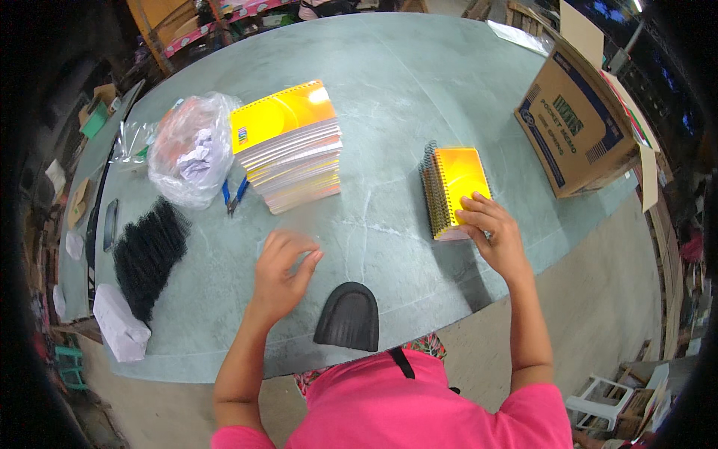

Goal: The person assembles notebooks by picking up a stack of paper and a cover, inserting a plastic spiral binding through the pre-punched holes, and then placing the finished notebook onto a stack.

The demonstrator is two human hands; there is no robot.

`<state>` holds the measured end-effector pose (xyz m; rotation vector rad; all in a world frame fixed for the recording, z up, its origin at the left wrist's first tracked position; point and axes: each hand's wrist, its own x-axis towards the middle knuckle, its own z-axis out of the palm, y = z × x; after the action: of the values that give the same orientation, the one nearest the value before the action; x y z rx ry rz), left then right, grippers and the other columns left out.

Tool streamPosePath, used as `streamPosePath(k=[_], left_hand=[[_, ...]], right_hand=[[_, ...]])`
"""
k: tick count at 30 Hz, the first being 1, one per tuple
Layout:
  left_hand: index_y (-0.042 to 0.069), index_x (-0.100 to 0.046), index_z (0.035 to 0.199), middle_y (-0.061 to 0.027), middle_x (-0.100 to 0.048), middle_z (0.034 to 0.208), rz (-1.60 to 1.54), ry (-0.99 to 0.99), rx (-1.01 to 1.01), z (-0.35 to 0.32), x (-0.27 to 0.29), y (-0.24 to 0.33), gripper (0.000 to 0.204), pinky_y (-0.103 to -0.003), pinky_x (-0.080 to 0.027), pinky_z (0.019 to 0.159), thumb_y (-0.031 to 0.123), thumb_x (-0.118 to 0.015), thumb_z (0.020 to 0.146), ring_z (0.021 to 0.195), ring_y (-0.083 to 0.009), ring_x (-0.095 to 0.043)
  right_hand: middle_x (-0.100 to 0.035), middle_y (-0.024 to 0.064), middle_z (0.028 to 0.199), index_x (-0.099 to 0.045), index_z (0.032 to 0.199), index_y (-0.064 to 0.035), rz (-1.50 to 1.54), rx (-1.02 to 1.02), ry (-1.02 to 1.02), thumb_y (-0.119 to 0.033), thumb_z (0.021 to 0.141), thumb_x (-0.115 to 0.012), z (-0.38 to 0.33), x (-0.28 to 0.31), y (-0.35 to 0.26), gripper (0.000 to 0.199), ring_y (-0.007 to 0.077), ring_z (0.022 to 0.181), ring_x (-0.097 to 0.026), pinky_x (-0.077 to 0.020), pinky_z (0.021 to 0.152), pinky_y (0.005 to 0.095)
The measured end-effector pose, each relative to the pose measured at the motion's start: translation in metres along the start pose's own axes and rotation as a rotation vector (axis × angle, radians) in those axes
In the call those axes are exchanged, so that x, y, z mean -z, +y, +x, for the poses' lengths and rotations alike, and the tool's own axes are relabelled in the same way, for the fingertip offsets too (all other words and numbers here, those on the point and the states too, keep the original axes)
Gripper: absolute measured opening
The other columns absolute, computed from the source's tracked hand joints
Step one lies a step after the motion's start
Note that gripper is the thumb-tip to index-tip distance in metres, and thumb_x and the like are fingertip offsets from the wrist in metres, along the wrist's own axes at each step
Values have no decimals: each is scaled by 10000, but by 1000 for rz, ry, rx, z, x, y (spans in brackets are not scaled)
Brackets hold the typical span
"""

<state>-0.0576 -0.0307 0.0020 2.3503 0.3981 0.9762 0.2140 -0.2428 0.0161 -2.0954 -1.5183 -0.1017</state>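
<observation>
My right hand [493, 232] is at a small pile of yellow spiral notebooks [460, 179], fingers on the top cover and thumb against the near edge. Dark wire coils run along the pile's left side. Nearer the middle, my left hand [284, 273] hovers over the table, its curled fingers smeared by motion; nothing shows in it. Beyond it stands a tall, leaning stack of yellow-covered booklets [288, 120] with pale page edges. Blue-handled pliers [235, 196] lie beside that stack. A black curved pad [348, 317] rests at the table's near edge, between my forearms.
On the green-grey table [396, 82] sit a clear plastic bag [191, 150] with crumpled contents, a heap of black wire coils [152, 254] and a white crumpled wrapper [121, 323] at left. An open cardboard box [572, 123] stands far right. A white plastic chair [602, 400] is low right.
</observation>
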Motion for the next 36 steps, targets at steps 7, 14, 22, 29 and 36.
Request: streamPosePath(k=[7, 14, 22, 29, 36], left_hand=[[24, -635, 839, -106, -634, 829, 37, 188, 212, -47, -25, -64, 81, -324, -466, 718, 38, -671, 768, 781, -234, -599], [29, -635, 839, -113, -631, 816, 50, 165, 231, -53, -22, -73, 75, -348, -465, 691, 62, -663, 777, 767, -279, -585], [24, -609, 1030, -63, -634, 899, -483, 201, 523, -49, -23, -53, 310, -290, -474, 719, 130, -717, 760, 847, -180, -597], [58, -644, 1036, -42, -639, 904, -894, 122, 628, -48, 11, -48, 337, -271, -474, 710, 243, -735, 769, 826, -139, -596], [57, -639, 942, -76, -639, 871, 32, -203, 267, -53, -20, -78, 330, -397, -425, 802, 255, -760, 709, 869, -272, -571]], right_hand=[[-628, 106, 1081, -628, 1023, -61, 59, 334, 223, -102, 765, -660, 98, -18, -79, 263, 304, 1003, -589, -465, 853, 395], [-611, 121, 1126, -581, 1135, -70, 13, 517, 337, -104, 816, -586, 189, -101, -165, 321, 298, 1110, -539, -398, 957, 409], [-624, 121, 1084, -614, 1055, -33, 584, 602, 135, 50, 756, -578, 115, -66, -192, 312, 273, 1024, -587, -449, 884, 362], [-639, 103, 1018, -642, 1004, -16, 1215, -362, -285, -66, 785, -677, 46, -120, -134, 227, 227, 964, -583, -448, 843, 330], [-630, 102, 796, -648, 933, -65, 299, 398, 68, -166, 700, -730, 61, -117, -150, 267, 292, 777, -597, -436, 756, 396]])
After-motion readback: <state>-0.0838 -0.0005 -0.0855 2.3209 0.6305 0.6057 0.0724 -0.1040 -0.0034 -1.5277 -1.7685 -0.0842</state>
